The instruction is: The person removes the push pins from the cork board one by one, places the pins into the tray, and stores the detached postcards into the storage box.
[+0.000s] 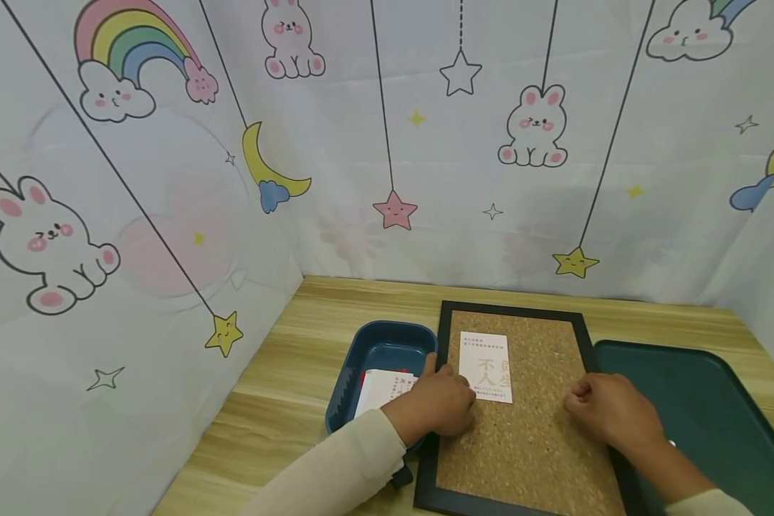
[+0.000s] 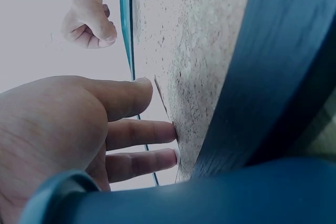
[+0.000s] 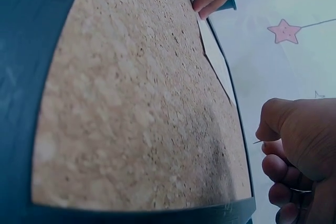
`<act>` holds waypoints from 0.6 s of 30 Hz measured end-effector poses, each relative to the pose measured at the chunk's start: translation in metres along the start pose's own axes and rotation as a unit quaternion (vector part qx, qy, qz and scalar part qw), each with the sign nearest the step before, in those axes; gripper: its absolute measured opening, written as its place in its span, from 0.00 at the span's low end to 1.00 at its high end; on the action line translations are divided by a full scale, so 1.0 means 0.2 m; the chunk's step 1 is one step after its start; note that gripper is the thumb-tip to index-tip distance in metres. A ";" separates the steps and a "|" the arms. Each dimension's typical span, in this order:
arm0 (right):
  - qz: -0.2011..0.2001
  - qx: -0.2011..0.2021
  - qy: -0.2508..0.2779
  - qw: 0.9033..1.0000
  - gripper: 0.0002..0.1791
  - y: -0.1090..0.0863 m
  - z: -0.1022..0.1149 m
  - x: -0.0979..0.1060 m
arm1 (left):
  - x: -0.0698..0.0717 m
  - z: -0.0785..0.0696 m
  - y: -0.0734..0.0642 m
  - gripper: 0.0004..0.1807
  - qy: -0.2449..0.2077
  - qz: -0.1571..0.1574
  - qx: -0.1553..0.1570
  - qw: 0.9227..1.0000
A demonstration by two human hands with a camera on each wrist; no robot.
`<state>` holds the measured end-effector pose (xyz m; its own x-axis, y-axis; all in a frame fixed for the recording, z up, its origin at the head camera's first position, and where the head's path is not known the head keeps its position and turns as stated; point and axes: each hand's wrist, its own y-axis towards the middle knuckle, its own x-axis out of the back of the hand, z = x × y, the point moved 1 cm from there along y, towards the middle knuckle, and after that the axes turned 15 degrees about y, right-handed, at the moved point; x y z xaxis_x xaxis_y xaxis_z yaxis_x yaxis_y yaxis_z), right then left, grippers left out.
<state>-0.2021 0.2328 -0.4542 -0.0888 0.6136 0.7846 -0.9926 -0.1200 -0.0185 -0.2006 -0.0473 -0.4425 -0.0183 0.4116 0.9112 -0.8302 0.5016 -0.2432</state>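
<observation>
A white card (image 1: 486,367) printed with characters lies on the upper left of a black-framed cork board (image 1: 529,444). My left hand (image 1: 440,401) rests at the card's lower left corner, and in the left wrist view its extended fingertips (image 2: 167,131) touch the card at the cork. Above the board's right side is my right hand (image 1: 613,412), with fingers curled. In the right wrist view the thin metal point of a pin (image 3: 257,142) sticks out between thumb and forefinger of the right hand (image 3: 304,150). The pin's head is hidden in the grip.
Left of the board stands a blue bin (image 1: 387,331) with more printed cards (image 1: 383,387) and something red inside. A dark green tray (image 1: 684,401) lies to the right, partly behind the right hand. Patterned white cloth (image 1: 426,143) hangs around the wooden table (image 1: 264,408).
</observation>
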 end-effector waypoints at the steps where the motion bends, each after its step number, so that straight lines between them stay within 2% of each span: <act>1: 0.004 -0.005 -0.001 1.000 0.08 0.00 0.00 0.01 | 0.00 0.00 0.00 0.17 0.000 0.000 0.000 1.000; 6: 0.016 -0.021 0.000 1.000 0.08 0.00 -0.02 0.03 | 0.00 0.00 0.00 0.17 0.000 0.004 0.002 1.000; 11: 0.014 -0.014 0.006 1.000 0.16 -0.02 -0.03 0.03 | 0.00 0.00 0.00 0.17 0.001 0.011 0.006 1.000; 16: 0.017 -0.018 0.007 1.000 0.08 -0.03 -0.05 0.05 | 0.00 0.00 0.01 0.17 -0.001 0.012 0.007 1.000; 18: 0.023 -0.025 0.005 0.999 0.10 -0.02 -0.06 0.06 | 0.00 0.00 0.01 0.17 -0.001 0.012 0.007 1.000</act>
<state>-0.1994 0.2506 -0.4524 -0.1341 0.6164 0.7759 -0.9904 -0.1088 -0.0847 -0.2015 -0.0462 -0.4422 -0.0390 0.4214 0.9060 -0.8368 0.4818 -0.2601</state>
